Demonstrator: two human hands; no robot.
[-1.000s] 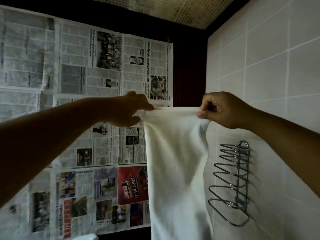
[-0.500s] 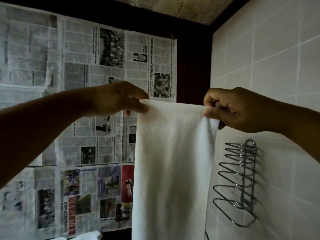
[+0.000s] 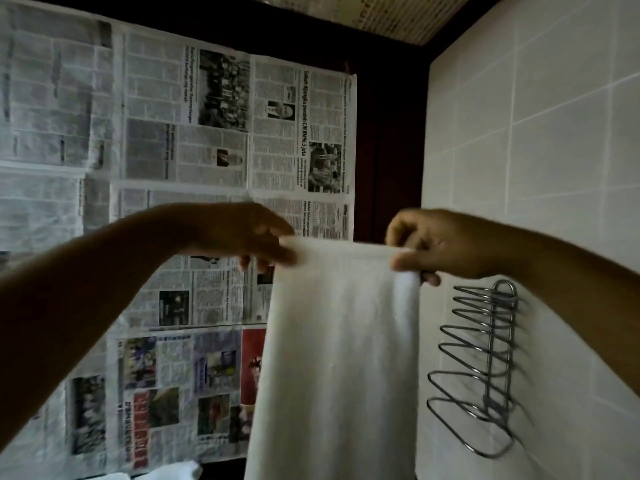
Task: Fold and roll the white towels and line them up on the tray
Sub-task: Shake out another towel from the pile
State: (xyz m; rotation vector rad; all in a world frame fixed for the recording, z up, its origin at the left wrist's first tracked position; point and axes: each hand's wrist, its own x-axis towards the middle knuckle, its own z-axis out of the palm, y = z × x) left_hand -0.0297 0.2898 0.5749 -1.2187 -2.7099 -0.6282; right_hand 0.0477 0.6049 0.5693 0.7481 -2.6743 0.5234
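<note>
Head view: newspapers cover the wall ahead, and a white tiled wall stands to the right. Between them a white towel hangs straight down in the air, its top edge stretched level between both hands and its lower part running out of the bottom of the view. A wire rack is fixed to the tiles, just right of the towel. The left hand pinches the top left corner with curled fingers; the right hand pinches the top right corner. At the bottom edge lies a white scrap, perhaps another towel.
</note>
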